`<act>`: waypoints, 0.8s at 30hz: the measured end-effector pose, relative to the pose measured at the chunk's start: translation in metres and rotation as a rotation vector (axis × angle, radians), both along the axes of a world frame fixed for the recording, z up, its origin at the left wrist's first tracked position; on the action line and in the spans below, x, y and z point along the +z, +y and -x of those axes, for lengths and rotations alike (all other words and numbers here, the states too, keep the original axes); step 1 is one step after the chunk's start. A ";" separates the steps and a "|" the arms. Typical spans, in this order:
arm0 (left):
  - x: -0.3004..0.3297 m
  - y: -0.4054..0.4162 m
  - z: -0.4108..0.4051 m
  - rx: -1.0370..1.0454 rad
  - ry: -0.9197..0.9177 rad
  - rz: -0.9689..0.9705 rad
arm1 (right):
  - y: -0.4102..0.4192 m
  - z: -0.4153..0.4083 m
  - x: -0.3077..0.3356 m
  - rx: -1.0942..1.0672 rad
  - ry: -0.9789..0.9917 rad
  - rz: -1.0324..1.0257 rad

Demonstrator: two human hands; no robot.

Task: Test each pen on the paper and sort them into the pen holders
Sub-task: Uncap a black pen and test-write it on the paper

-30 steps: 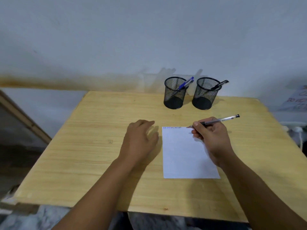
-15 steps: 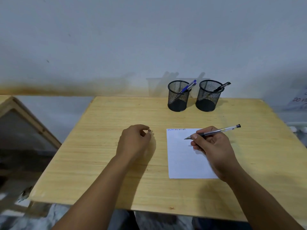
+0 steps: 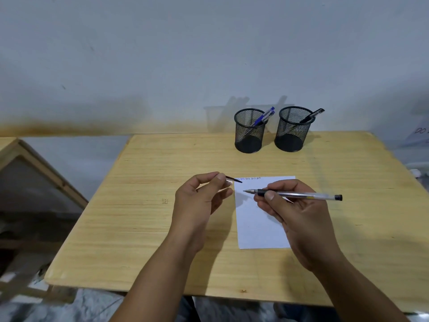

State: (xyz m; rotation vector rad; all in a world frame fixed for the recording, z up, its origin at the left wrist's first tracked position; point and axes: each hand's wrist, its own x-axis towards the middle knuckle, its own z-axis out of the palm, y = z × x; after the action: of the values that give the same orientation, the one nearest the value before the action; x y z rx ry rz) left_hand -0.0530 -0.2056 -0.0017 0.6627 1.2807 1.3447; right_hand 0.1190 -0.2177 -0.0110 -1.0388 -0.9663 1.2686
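- A light wooden table (image 3: 162, 228) with a small dark mark on its top.
- A pale wall (image 3: 162, 54), stained brown low down on the left.
- A wooden frame (image 3: 46, 168) (partly cut off) at left.
- A printed paper sheet (image 3: 420, 135) at far right.

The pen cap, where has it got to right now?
The pen cap is pinched in the left hand, raised near the top left corner of the paper, just left of the pen the right hand holds.
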 end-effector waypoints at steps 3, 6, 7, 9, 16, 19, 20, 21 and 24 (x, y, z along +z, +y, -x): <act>0.001 -0.001 -0.005 0.011 -0.049 -0.007 | -0.001 -0.001 0.003 -0.029 -0.063 -0.058; 0.001 -0.003 -0.010 0.019 -0.094 -0.013 | 0.000 -0.002 0.004 -0.057 -0.091 -0.071; 0.001 -0.003 -0.011 0.022 -0.110 -0.015 | 0.000 -0.002 0.003 -0.065 -0.101 -0.072; 0.001 -0.004 -0.013 0.019 -0.124 -0.015 | 0.000 -0.001 0.003 -0.068 -0.123 -0.074; 0.000 -0.008 -0.022 0.003 -0.162 -0.010 | -0.001 0.003 0.000 -0.077 -0.172 -0.085; -0.002 -0.008 -0.025 0.007 -0.215 -0.020 | 0.000 0.002 -0.002 -0.094 -0.196 -0.089; -0.003 -0.008 -0.026 0.008 -0.222 -0.026 | 0.000 0.002 -0.002 -0.105 -0.196 -0.086; -0.003 -0.008 -0.027 0.008 -0.228 -0.031 | 0.000 0.002 -0.003 -0.117 -0.193 -0.081; -0.004 -0.009 -0.028 0.004 -0.259 -0.055 | -0.001 0.002 -0.003 -0.143 -0.187 -0.061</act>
State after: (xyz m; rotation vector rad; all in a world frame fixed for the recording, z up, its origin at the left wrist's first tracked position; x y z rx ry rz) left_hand -0.0246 -0.2147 -0.0062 0.5040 1.0409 1.4228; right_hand 0.1174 -0.2188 -0.0139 -1.1720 -1.0466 1.0322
